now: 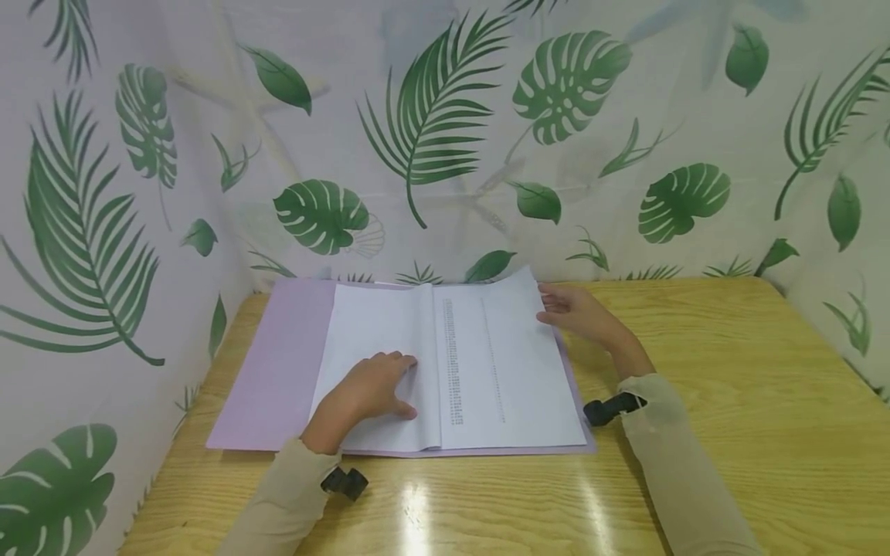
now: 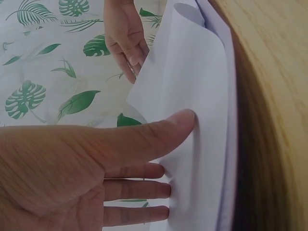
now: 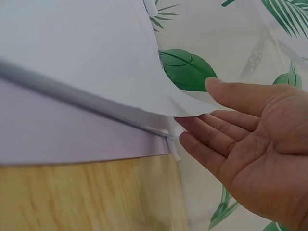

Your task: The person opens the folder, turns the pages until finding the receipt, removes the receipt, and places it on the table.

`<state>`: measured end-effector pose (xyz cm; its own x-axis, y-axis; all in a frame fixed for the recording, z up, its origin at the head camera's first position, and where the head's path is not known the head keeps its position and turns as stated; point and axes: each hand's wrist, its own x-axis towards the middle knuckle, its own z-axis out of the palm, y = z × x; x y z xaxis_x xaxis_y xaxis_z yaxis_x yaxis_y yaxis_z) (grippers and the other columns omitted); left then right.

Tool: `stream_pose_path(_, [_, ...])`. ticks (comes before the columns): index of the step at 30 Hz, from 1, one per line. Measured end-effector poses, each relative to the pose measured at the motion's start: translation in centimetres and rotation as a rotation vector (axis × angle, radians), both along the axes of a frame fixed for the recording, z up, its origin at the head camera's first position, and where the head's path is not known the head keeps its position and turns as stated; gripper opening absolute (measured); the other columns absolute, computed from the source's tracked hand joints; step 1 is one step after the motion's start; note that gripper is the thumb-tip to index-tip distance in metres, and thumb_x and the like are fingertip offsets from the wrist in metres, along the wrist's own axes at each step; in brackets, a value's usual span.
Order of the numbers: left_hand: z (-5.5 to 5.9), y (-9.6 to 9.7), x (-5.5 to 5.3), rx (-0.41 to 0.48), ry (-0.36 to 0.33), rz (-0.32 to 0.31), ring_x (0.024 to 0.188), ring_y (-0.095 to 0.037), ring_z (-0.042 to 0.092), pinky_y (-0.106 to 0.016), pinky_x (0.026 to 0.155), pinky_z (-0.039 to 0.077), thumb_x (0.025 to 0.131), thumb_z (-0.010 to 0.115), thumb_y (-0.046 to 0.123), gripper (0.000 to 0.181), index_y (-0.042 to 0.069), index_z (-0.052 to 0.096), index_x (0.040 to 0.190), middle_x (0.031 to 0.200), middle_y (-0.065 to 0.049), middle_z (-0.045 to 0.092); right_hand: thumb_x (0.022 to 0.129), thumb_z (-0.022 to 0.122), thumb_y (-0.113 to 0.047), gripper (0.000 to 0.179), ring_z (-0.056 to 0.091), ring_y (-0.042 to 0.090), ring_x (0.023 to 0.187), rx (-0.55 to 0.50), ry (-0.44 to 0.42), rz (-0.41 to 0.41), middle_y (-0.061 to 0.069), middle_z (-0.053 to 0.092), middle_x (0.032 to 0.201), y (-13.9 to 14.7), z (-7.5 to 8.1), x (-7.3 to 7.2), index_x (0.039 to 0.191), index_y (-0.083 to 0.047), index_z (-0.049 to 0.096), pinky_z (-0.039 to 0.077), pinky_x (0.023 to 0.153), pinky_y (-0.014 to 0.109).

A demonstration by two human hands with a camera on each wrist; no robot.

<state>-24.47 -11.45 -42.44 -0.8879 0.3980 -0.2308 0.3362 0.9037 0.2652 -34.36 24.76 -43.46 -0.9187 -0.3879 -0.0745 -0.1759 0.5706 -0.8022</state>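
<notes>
A pale purple folder lies spread on the table, its stack of white pages turned apart at the middle. My left hand rests on the left-hand page, near the fold, thumb and fingers spread. In the left wrist view its thumb and fingertips touch the white paper. At the top right corner of the printed sheet, my right hand has its fingertips under the lifted corner. The right wrist view shows that sheet's corner curving up over the fingers, with the thumb apart from them.
A wood-grain table supports the folder. Behind and to the left stands a white cloth backdrop with green leaf prints, close to the folder's top edge. Each wrist carries a small black device.
</notes>
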Motion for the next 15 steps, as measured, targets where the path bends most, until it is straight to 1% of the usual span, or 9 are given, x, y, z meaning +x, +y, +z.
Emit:
stream_pose_path(5, [0.0, 0.0, 0.0, 0.002, 0.004, -0.005, 0.141, -0.038, 0.049, -0.053, 0.117, 0.041, 0.080, 0.088, 0.034, 0.083, 0.004, 0.051, 0.147, 0.151, -0.019, 0.053, 0.102, 0.061, -0.011, 0.064, 0.048, 0.046, 0.140, -0.011, -0.007, 0.012, 0.031, 0.046, 0.152, 0.1, 0.3, 0.3, 0.156, 0.007, 0.031, 0.046, 0.111, 0.055])
stream_pose_path(8, [0.0, 0.0, 0.0, 0.005, 0.007, -0.006, 0.141, -0.038, 0.049, -0.053, 0.117, 0.041, 0.080, 0.088, 0.034, 0.083, 0.004, 0.051, 0.147, 0.151, -0.019, 0.053, 0.102, 0.061, -0.010, 0.063, 0.050, 0.045, 0.138, -0.027, -0.020, 0.013, 0.031, 0.050, 0.149, 0.4, 0.4, 0.4, 0.156, 0.006, 0.032, 0.049, 0.109, 0.052])
stream_pose_path(12, [-0.1, 0.0, -0.1, 0.001, 0.013, -0.007, 0.140, -0.038, 0.050, -0.053, 0.116, 0.042, 0.079, 0.088, 0.035, 0.083, 0.004, 0.051, 0.147, 0.150, -0.019, 0.054, 0.101, 0.062, -0.009, 0.063, 0.053, 0.044, 0.136, -0.050, -0.031, 0.022, 0.031, 0.051, 0.147, 0.8, 0.3, 0.2, 0.155, 0.005, 0.034, 0.054, 0.105, 0.044])
stream_pose_path(15, [-0.1, 0.1, -0.1, 0.000, 0.016, -0.012, 0.139, -0.038, 0.051, -0.053, 0.116, 0.043, 0.080, 0.088, 0.035, 0.083, 0.004, 0.051, 0.147, 0.150, -0.019, 0.054, 0.100, 0.063, -0.008, 0.062, 0.058, 0.044, 0.130, -0.069, -0.039, 0.045, 0.032, 0.055, 0.143, 1.2, 0.1, 0.1, 0.155, 0.006, 0.035, 0.057, 0.100, 0.039])
